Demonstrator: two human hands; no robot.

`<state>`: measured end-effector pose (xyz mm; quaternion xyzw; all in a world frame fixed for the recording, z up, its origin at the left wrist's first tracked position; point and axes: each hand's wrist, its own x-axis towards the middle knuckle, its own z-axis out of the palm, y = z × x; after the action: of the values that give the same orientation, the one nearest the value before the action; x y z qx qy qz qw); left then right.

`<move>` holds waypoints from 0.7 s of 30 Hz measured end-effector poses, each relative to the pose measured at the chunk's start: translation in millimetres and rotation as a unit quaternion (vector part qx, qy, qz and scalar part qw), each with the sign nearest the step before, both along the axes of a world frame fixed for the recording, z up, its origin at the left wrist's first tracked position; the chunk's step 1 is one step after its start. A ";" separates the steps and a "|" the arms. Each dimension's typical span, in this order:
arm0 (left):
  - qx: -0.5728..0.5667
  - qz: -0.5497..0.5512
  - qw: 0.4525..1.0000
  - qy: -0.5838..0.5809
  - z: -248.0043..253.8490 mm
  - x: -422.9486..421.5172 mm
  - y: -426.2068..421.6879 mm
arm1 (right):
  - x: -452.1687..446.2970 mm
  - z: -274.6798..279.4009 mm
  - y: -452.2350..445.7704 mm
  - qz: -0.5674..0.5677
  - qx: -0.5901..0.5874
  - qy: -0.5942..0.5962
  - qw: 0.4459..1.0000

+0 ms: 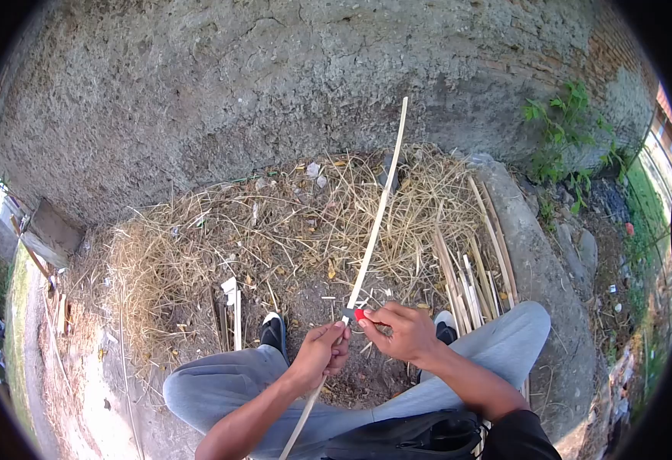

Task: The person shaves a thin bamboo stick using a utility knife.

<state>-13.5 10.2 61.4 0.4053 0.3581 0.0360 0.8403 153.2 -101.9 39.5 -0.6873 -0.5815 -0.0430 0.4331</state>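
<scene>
My left hand is closed around a long, pale bamboo strip. The strip slants from between my legs up toward the wall, and its far end is in the air. In my right hand is a small knife with a red handle, pinched by the fingers. Its short dark blade lies against the strip just above my left hand. Most of the handle is hidden by my fingers.
Several split strips lie beside my right knee. Thin shavings and dry straw cover the ground before a rough wall. A black bag rests at my lap. A green plant grows at right.
</scene>
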 end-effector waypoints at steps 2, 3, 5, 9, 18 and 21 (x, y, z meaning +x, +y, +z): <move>-0.058 -0.002 0.998 -0.023 -1.3 -0.8 2.7 | 1.9 -4.6 0.8 0.000 0.008 0.002 1.000; -0.059 -0.002 0.998 -0.023 -1.6 -1.0 3.0 | 2.6 -6.5 0.7 0.000 0.017 0.004 1.000; -0.065 -0.010 0.997 -0.028 -2.0 -1.1 3.6 | 3.2 -7.3 0.0 0.003 0.013 0.000 1.000; -0.003 0.002 1.000 -0.016 -2.9 1.3 -4.1 | 2.7 -2.3 -2.3 0.002 0.002 -0.042 0.999; 0.352 0.005 0.936 -0.023 -33.5 -2.2 -14.4 | 1.9 -3.7 -0.8 0.003 0.047 -0.090 0.995; 0.333 0.009 0.942 -0.028 -29.5 -3.6 -14.8 | 0.1 -2.9 -1.1 -0.004 0.054 -0.104 0.993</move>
<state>-17.1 -4.6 31.9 0.6579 0.3052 0.1720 0.6666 153.3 -103.0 36.6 -0.6572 -0.6172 -0.1471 0.4069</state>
